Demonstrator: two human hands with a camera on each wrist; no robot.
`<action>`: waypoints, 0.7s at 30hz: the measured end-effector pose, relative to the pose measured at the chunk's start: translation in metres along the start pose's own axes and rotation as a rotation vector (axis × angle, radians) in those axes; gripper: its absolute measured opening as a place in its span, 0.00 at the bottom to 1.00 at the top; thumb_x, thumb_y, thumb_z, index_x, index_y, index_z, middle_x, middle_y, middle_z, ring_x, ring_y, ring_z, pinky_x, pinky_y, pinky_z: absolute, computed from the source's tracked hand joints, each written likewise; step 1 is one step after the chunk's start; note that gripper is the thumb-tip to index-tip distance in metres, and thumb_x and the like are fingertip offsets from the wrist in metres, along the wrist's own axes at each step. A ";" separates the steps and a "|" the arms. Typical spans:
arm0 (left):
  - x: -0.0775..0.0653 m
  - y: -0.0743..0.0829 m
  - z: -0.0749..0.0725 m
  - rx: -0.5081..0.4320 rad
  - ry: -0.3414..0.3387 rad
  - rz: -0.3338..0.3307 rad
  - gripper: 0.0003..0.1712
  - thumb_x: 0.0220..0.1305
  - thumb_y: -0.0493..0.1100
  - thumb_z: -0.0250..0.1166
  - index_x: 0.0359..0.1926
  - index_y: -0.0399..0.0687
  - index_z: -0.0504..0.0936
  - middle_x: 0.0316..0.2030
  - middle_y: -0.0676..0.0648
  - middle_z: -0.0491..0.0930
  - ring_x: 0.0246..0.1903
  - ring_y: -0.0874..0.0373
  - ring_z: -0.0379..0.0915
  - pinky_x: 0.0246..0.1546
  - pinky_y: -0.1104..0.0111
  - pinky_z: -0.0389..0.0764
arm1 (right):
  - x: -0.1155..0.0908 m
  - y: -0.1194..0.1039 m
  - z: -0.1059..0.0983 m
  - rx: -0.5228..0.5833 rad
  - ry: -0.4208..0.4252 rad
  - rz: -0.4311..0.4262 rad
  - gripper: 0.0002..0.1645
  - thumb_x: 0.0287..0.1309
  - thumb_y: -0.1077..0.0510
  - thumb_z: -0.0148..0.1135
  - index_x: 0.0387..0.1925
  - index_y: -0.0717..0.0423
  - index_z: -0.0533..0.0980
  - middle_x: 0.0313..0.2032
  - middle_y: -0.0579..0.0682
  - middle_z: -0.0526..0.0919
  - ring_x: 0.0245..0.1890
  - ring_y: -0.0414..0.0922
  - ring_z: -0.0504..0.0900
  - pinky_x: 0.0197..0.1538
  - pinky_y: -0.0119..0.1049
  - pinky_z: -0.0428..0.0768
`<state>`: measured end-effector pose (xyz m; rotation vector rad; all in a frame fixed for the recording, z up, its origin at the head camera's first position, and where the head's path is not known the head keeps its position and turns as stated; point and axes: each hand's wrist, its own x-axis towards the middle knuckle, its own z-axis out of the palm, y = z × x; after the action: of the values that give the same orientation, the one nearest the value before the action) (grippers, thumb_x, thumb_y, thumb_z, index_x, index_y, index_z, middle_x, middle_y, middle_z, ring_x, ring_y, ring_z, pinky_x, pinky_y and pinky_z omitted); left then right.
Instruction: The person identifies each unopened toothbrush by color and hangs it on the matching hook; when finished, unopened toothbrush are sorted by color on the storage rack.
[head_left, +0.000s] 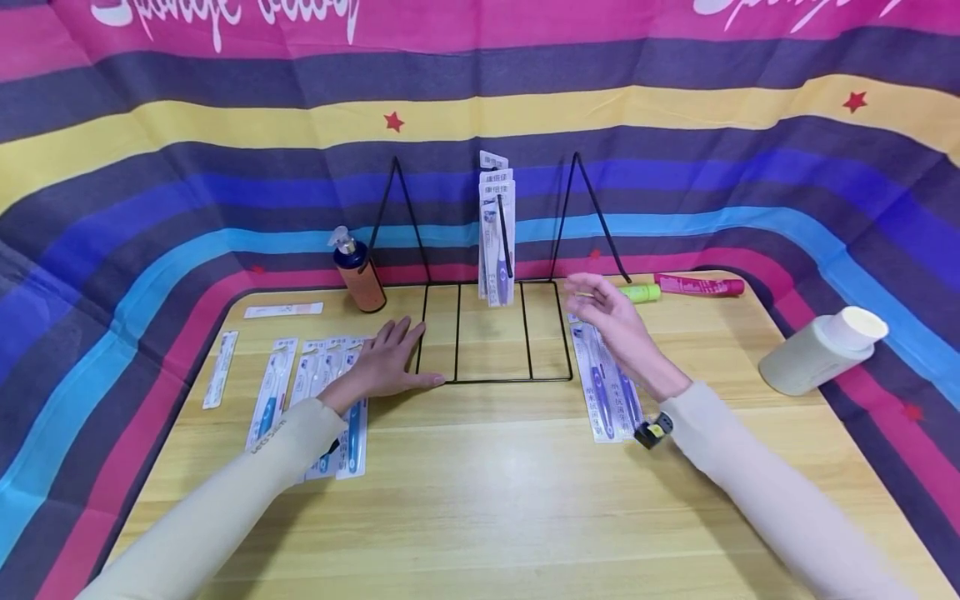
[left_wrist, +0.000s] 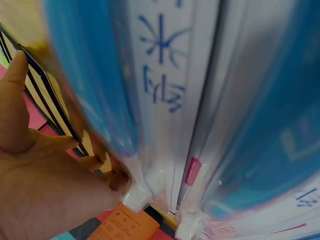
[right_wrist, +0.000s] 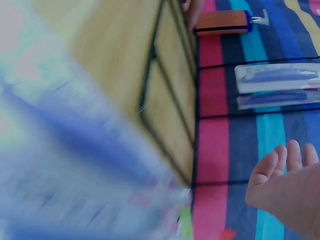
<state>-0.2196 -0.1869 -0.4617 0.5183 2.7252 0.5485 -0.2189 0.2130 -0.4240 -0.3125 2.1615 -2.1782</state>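
Observation:
A black wire rack (head_left: 510, 381) stands near the back of the table, with several packaged toothbrushes (head_left: 491, 250) hanging from its middle hook. With fingers spread, my left hand (head_left: 382, 362) rests at the rack's left side, holding nothing. Beneath that forearm lie several packaged blue toothbrushes (head_left: 352, 442), seen large in the left wrist view. My right hand (head_left: 618, 333) is raised on the rack's right side, its fingers loosely bent around nothing. Below it on the table are packaged purple toothbrushes (head_left: 602, 400), partly hidden by the hand and blurred in the right wrist view.
An orange pump bottle (head_left: 362, 279) stands behind the left hand. At the back right lie a green tube (head_left: 641, 292) and a pink tube (head_left: 697, 286). A pale bottle (head_left: 802, 358) is at far right. Two narrow packets (head_left: 220, 371) lie at left. Striped cloth surrounds the table.

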 end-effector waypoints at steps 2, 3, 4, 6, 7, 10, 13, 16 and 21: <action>-0.002 0.002 -0.002 -0.008 0.003 0.007 0.66 0.68 0.73 0.69 0.88 0.41 0.50 0.86 0.30 0.40 0.83 0.27 0.33 0.74 0.25 0.42 | -0.013 0.004 -0.013 -0.066 0.046 0.042 0.33 0.77 0.62 0.64 0.77 0.64 0.67 0.70 0.61 0.76 0.63 0.45 0.79 0.67 0.35 0.77; -0.003 0.002 -0.002 -0.007 0.003 0.007 0.65 0.68 0.73 0.69 0.88 0.41 0.50 0.86 0.31 0.40 0.83 0.27 0.32 0.75 0.25 0.42 | -0.019 0.006 -0.019 -0.098 0.068 0.067 0.33 0.77 0.62 0.65 0.77 0.64 0.67 0.69 0.63 0.76 0.61 0.43 0.80 0.65 0.33 0.78; -0.004 0.002 -0.002 -0.008 0.004 0.008 0.65 0.68 0.73 0.69 0.88 0.40 0.50 0.86 0.30 0.40 0.83 0.27 0.33 0.74 0.25 0.42 | -0.026 0.009 -0.025 -0.133 0.085 0.094 0.34 0.77 0.61 0.65 0.77 0.65 0.67 0.68 0.64 0.77 0.59 0.42 0.81 0.63 0.31 0.79; -0.004 0.002 -0.002 -0.004 0.003 0.010 0.64 0.69 0.72 0.69 0.88 0.40 0.50 0.86 0.30 0.40 0.83 0.27 0.33 0.74 0.25 0.42 | -0.038 0.014 -0.036 -0.196 0.110 0.151 0.36 0.76 0.60 0.67 0.77 0.67 0.67 0.64 0.66 0.79 0.55 0.40 0.81 0.59 0.28 0.80; -0.004 0.002 -0.002 0.000 0.004 0.010 0.64 0.69 0.72 0.69 0.88 0.40 0.50 0.86 0.30 0.40 0.83 0.26 0.33 0.74 0.25 0.42 | -0.043 0.016 -0.041 -0.233 0.119 0.179 0.36 0.75 0.60 0.68 0.77 0.68 0.67 0.62 0.66 0.79 0.53 0.39 0.82 0.57 0.28 0.81; -0.004 0.002 -0.003 0.004 0.004 0.006 0.64 0.70 0.71 0.68 0.88 0.40 0.50 0.86 0.30 0.40 0.83 0.27 0.32 0.74 0.25 0.41 | -0.055 0.021 -0.053 -0.372 0.123 0.262 0.40 0.74 0.56 0.70 0.77 0.71 0.67 0.57 0.63 0.82 0.47 0.40 0.81 0.49 0.28 0.83; -0.003 0.003 -0.002 0.007 -0.001 0.005 0.64 0.70 0.72 0.68 0.88 0.41 0.50 0.86 0.31 0.40 0.83 0.27 0.32 0.75 0.25 0.41 | -0.064 0.024 -0.063 -0.481 0.109 0.338 0.43 0.73 0.52 0.71 0.76 0.74 0.67 0.54 0.61 0.81 0.44 0.43 0.79 0.42 0.29 0.82; -0.001 0.004 -0.002 0.002 -0.013 0.000 0.64 0.70 0.73 0.68 0.89 0.43 0.49 0.87 0.32 0.39 0.84 0.28 0.31 0.75 0.26 0.40 | -0.069 0.027 -0.070 -0.563 0.089 0.385 0.44 0.73 0.47 0.72 0.74 0.74 0.69 0.54 0.61 0.82 0.46 0.47 0.77 0.41 0.29 0.78; -0.001 0.002 -0.002 -0.009 -0.010 0.005 0.67 0.68 0.75 0.68 0.88 0.42 0.49 0.86 0.31 0.39 0.83 0.27 0.30 0.75 0.25 0.39 | -0.076 0.028 -0.071 -0.651 0.059 0.398 0.40 0.70 0.43 0.74 0.67 0.71 0.77 0.51 0.61 0.85 0.47 0.50 0.78 0.47 0.35 0.76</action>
<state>-0.2187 -0.1859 -0.4590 0.5245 2.7109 0.5581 -0.1604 0.2958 -0.4599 0.1568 2.6276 -1.2616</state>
